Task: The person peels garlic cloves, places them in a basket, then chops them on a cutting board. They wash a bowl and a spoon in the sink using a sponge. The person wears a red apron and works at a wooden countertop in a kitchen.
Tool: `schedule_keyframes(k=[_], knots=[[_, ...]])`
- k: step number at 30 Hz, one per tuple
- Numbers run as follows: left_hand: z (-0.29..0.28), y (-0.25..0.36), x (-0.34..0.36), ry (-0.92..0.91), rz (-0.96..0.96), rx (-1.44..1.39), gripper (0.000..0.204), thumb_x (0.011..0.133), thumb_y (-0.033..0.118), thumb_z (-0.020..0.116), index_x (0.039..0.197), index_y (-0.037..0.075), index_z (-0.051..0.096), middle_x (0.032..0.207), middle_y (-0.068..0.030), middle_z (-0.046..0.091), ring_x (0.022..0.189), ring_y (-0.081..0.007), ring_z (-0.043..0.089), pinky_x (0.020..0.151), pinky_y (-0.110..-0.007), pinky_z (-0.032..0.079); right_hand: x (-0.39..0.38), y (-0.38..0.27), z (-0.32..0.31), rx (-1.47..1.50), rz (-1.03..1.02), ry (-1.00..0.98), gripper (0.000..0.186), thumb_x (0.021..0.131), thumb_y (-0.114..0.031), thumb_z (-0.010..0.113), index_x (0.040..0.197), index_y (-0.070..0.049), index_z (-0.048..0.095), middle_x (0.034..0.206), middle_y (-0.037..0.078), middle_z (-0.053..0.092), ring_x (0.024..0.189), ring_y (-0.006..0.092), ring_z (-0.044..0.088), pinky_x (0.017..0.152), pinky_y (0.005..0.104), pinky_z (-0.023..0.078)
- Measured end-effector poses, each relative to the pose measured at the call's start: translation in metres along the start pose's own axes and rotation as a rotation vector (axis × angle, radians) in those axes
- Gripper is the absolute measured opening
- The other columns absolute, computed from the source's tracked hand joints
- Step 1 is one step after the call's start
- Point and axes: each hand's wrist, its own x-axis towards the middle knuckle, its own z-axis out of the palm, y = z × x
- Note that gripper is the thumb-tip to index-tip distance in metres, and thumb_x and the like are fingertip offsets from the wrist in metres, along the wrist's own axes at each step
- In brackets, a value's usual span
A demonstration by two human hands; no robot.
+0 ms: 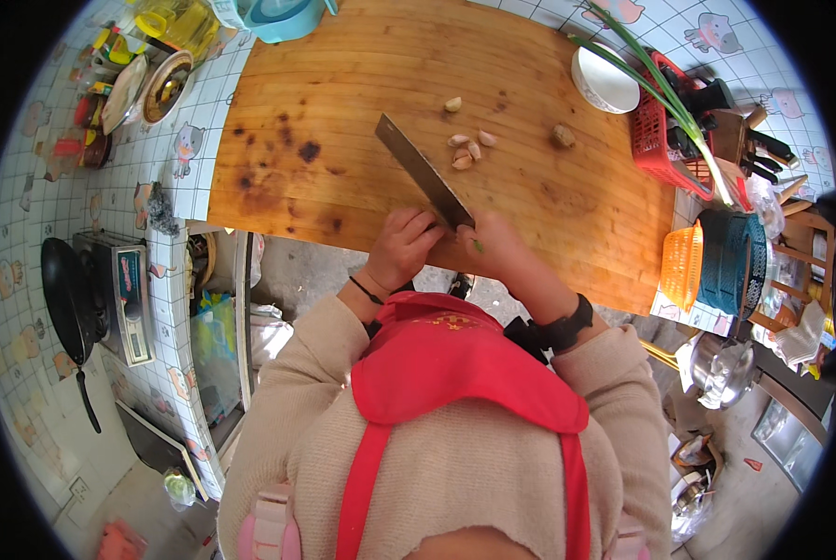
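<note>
Knife: a broad dark blade (421, 168) points far and left over the near part of the wooden table (530, 56).
Step in hand: seemingly close handwork at the knife's handle end, by the near edge.
Next move: would call for a steady grip and left fingers kept clear of the blade.
Right hand (500, 250): closed, apparently around the hidden handle; a small green piece (478, 246) shows against it.
Left hand (404, 245): fingers curled beside the blade's near end; whether they grip anything, I cannot tell.
Beyond: garlic cloves (462, 161) lie far of the hands, a brown lump (564, 136) to their right.
Far right: white bowl (607, 79), spring onions (661, 89).
</note>
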Motion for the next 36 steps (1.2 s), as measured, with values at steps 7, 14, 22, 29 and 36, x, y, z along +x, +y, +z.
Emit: schedule_keyframes(k=[7,14,22,29,36], knots=[[0.002,-0.001,0.001,0.016,-0.008,0.018,0.025,0.063,0.001,0.058,0.087,0.007,0.061,0.095,-0.0059,0.057,0.088,-0.0259,0.052,0.075,-0.034,0.043,-0.032,-0.007,-0.034,-0.082,0.059,-0.157,0.016,0.073,-0.010,0.054,0.081,0.004,0.055,0.074,0.026,0.056,0.071,0.0425,0.054,0.062,0.0465,0.044],[0.003,-0.003,-0.002,0.044,0.016,0.011,0.024,0.062,0.002,0.058,0.086,0.007,0.062,0.095,-0.0063,0.057,0.087,-0.0258,0.052,0.074,-0.035,0.043,-0.008,-0.003,-0.005,-0.084,0.090,-0.159,0.016,0.074,-0.011,0.053,0.083,0.003,0.056,0.073,0.025,0.056,0.070,0.0425,0.054,0.062,0.0468,0.044],[0.002,-0.004,-0.004,0.029,0.013,-0.015,0.026,0.061,0.001,0.058,0.086,0.004,0.060,0.095,-0.0084,0.056,0.088,-0.0276,0.052,0.074,-0.037,0.043,-0.014,-0.011,-0.016,0.113,0.000,0.010,0.015,0.074,-0.009,0.054,0.082,0.003,0.055,0.071,0.026,0.056,0.070,0.0432,0.054,0.062,0.0458,0.045],[0.003,-0.005,-0.006,0.004,-0.013,-0.025,0.025,0.062,0.000,0.057,0.086,0.004,0.060,0.097,-0.0091,0.056,0.089,-0.0282,0.052,0.076,-0.037,0.043,-0.017,-0.015,-0.029,-0.051,0.129,-0.202,0.017,0.074,-0.010,0.054,0.085,0.003,0.056,0.072,0.025,0.057,0.068,0.0404,0.056,0.060,0.0436,0.045],[0.004,-0.007,-0.005,0.025,-0.004,-0.015,0.028,0.061,-0.001,0.057,0.088,0.004,0.060,0.098,-0.0091,0.056,0.091,-0.0286,0.051,0.077,-0.038,0.043,0.012,-0.003,0.005,-0.083,0.014,-0.118,0.022,0.073,-0.012,0.054,0.091,0.000,0.058,0.072,0.024,0.057,0.067,0.0388,0.057,0.060,0.0425,0.046]])
